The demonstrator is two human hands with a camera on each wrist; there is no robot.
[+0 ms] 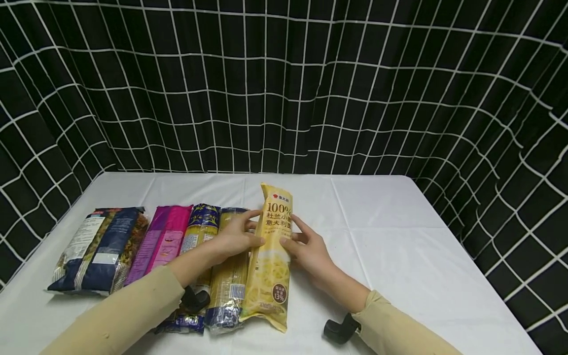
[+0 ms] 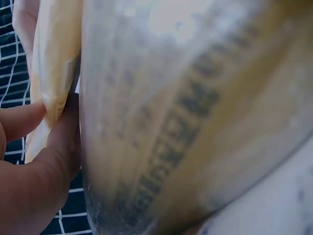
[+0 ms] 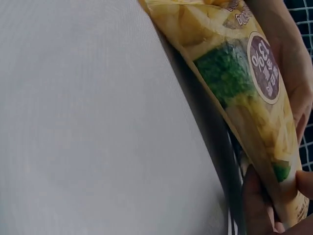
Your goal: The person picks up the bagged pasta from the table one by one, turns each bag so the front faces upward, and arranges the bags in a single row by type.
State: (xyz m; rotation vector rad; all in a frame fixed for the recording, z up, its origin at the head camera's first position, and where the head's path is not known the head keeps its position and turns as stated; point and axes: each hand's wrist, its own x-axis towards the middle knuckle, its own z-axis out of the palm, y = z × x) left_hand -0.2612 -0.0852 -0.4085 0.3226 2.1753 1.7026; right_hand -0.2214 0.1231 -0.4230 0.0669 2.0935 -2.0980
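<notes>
Long yellow plastic pasta bag (image 1: 271, 271) is smack between the two hands, with the left hand's (image 1: 235, 237) fingers pinching one long edge and the right hand's (image 1: 311, 254) pinching the other. Left of it: a clear-and-blue plastic spaghetti packet (image 1: 229, 281), a blue-and-gold plastic packet (image 1: 205, 230), a pink-and-purple packet (image 1: 165, 240), and a navy plastic bag (image 1: 106, 246) with multicoloured pasta (image 1: 134, 241) showing, on a white cloth-covered surface (image 1: 399, 276).

Long yellow plastic pasta bag (image 1: 268, 268): "100%", "意大利面" | its round brown badge (image 1: 279, 294): "13%" | clear-wrapped, blue-ended spaghetti pack (image 1: 220, 291): black-and-white barcode (image 1: 237, 291), digits unreadable | other print blurred or too small
</notes>
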